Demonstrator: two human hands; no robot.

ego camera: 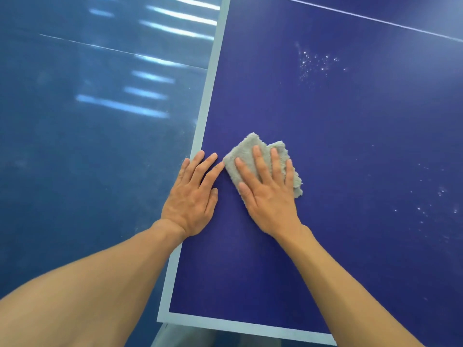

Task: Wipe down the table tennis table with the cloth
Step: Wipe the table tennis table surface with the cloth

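Note:
The dark blue table tennis table (325,121) fills the right of the head view, with a pale border line along its left and near edges. A grey fluffy folded cloth (246,151) lies on it near the left edge. My right hand (268,189) presses flat on the cloth with straight, spread fingers. Beside it, my left hand (193,194) rests flat on the table surface at the left border, fingers straight, its fingertips just short of the cloth. It holds nothing.
White specks of dust (315,63) dot the table farther ahead, and more specks (436,204) lie at the right. A thin white centre line (375,20) crosses the far top. A glossy blue floor (87,146) with light reflections lies left of the table.

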